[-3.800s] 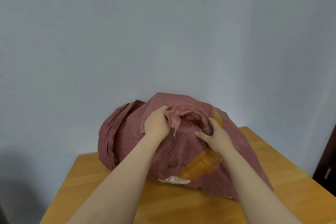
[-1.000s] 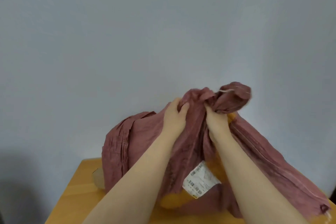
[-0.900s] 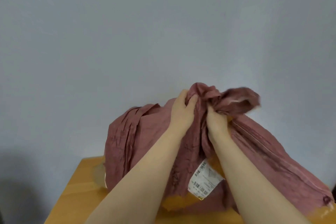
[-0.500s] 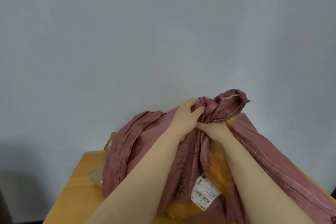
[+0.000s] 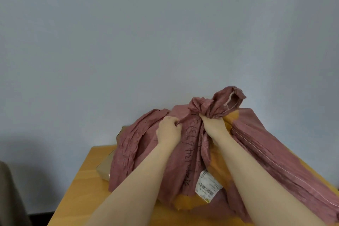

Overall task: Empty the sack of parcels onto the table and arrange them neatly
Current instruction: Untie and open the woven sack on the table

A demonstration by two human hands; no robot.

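Plain pale blue-grey wall [image 5: 128,42] takes up the whole upper half of the frame and then some. Below it a honey-coloured wooden tabletop [image 5: 77,194] runs from the lower left across the bottom. There's a shadowy corner plus some brownish thing [image 5: 9,198] at the far lower left edge that I can't make out.

Biggest item is the sack [image 5: 278,167], a crinkly dusty-red woven one, heaped on the tabletop from the centre out to the lower right edge. One end is bunched into a twisted topknot [image 5: 211,105] just right of centre, with a pale stitched hem showing. Two bare forearms [image 5: 143,176] come up from the bottom edge.

A yellow parcel [image 5: 185,202] pokes out from under the sack at bottom centre, resting on the tabletop. More yellow shows right beside the topknot, can't tell if it's the same one. A brown cardboard box [image 5: 105,170] sticks out from under the sack's left edge, also on the tabletop.

Right grip [image 5: 213,124] is clenched round the bunched neck directly under the topknot. Left grip [image 5: 168,132], just left of it, has its fingers curled into a fold of the sack cloth.

Black handwriting [image 5: 190,154] runs down the cloth between the forearms, not readable to me. Smallest bit: a white shipping label [image 5: 208,186] with barcodes, low between the forearms, looks stuck on the yellow parcel.
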